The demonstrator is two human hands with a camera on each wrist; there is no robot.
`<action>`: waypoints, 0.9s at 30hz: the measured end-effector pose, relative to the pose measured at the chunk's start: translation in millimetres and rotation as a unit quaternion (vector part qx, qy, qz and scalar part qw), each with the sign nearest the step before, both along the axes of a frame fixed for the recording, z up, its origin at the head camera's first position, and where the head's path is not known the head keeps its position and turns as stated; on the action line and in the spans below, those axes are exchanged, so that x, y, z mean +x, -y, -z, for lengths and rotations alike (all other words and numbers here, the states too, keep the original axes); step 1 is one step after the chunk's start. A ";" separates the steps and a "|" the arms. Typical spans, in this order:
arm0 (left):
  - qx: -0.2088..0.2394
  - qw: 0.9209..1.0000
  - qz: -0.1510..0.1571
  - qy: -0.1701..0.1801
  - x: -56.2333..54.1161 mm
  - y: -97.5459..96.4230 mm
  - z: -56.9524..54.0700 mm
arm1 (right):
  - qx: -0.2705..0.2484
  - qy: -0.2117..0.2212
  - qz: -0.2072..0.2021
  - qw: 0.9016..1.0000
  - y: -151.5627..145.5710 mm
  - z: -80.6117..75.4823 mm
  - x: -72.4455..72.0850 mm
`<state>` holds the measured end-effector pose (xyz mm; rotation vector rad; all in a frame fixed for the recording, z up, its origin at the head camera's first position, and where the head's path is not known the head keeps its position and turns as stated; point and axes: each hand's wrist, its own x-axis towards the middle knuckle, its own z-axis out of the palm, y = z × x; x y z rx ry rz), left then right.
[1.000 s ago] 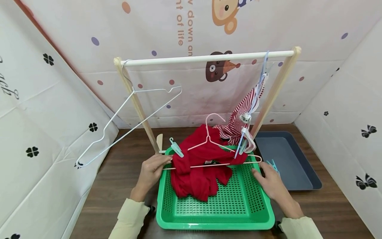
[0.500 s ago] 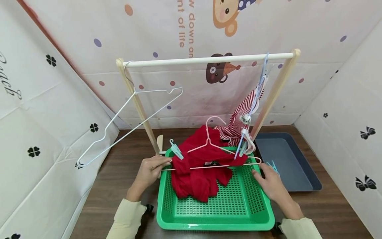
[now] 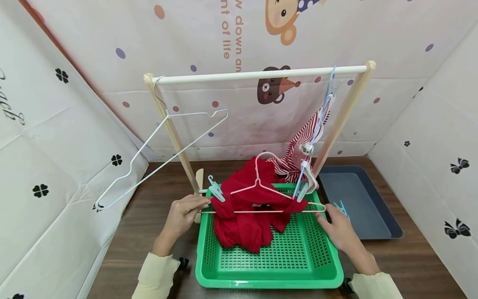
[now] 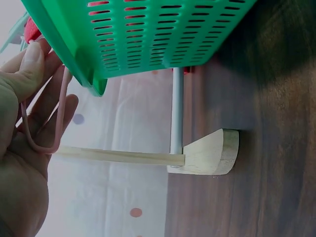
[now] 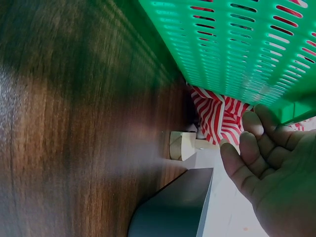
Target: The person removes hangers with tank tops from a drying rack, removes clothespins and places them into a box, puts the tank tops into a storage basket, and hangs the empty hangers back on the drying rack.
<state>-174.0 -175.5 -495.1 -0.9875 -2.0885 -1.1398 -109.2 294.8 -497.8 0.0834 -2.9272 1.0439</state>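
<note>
A red garment lies bunched in a green basket, draped over a pink hanger whose hook points to the back. At the garment's left edge my left hand pinches the red cloth. In the left wrist view the hanger's rounded pink end lies across that palm. My right hand grips the basket's right rim, thumb inside and fingers outside, right at the hanger's other end. Seen from the right wrist, its fingers curl loosely below the rim. A light blue clothespin is on the garment's left part.
Over the basket stands a wooden rack with a white bar. A white hanger hangs at its left; a red-striped cloth with clips hangs at its right. A grey tray with a blue clothespin lies to the right.
My left hand has moved slightly left with the cloth edge. The pink hanger has shifted a little left and its right end has dropped slightly. My right hand has stayed at the rim.
</note>
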 end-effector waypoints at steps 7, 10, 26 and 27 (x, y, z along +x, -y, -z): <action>0.007 0.999 0.039 0.008 4.7 -1.3 -4.8 | -0.008 0.004 0.004 1.000 -1.1 1.2 0.0; 0.010 0.998 0.058 0.024 6.8 -1.4 -7.2 | -0.008 0.004 0.005 1.000 -1.1 0.8 -0.1; -0.039 0.994 0.023 0.100 25.7 -0.5 -12.6 | -0.002 0.008 0.009 1.000 1.0 -1.4 0.0; -0.038 0.994 0.024 0.100 26.5 -0.4 -12.6 | -0.001 0.008 0.009 1.000 1.1 -1.5 -0.1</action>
